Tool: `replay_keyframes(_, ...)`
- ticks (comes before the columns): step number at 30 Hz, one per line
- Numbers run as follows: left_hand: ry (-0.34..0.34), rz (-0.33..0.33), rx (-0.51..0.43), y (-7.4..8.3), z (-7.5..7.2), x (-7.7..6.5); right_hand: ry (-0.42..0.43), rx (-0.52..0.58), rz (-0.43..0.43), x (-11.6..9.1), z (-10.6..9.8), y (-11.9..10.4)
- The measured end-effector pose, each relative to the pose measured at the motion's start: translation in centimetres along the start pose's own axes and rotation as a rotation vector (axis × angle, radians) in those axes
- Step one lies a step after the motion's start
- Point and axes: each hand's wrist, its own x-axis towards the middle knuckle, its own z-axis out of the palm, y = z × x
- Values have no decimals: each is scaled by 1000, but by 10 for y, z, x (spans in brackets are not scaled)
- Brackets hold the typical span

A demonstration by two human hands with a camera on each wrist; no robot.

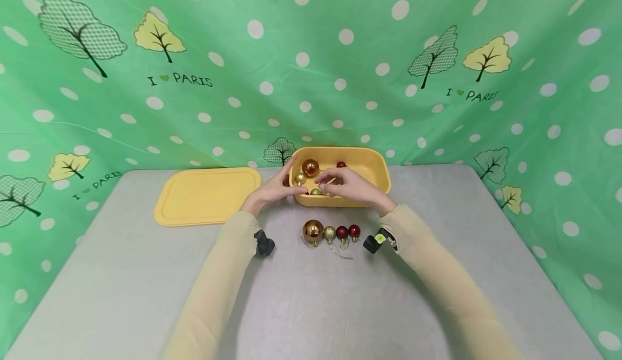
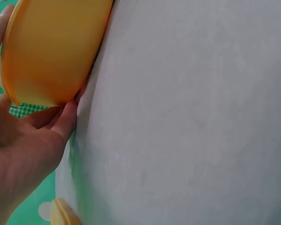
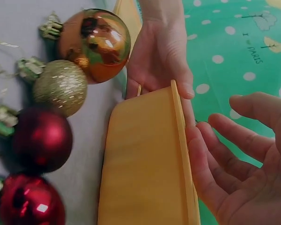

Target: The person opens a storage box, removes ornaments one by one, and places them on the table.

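Note:
My left hand grips the left end of a yellow plastic box, thumb along the front rim and fingers round the outside. In the left wrist view its fingers bend under the box corner. Over the box reaches my right hand, its fingers loosely bent and the thumb apart in the right wrist view; no held thing shows there. Inside the box lie a shiny copper bauble, a small gold bauble, a glittery gold bauble and a small red bauble. The right hand hides part of the inside.
A row of baubles stands before the box: a large copper ball, a glittery gold ball, a matte dark red ball and a shiny red ball. A yellow lid lies left. Behind hangs a green dotted cloth.

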Motion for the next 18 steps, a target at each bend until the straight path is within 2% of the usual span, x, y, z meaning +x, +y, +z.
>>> replay_keyframes(5,-16,6,14,1,-1,0,-26,1,31,18,3,-1)
replay_keyframes(10,-18,-10,36,1,-2,0,-17,-14,79,37,8,3)
replay_keyframes(18,-30,-8,53,0,-3,1,14,75,135,56,14,18)
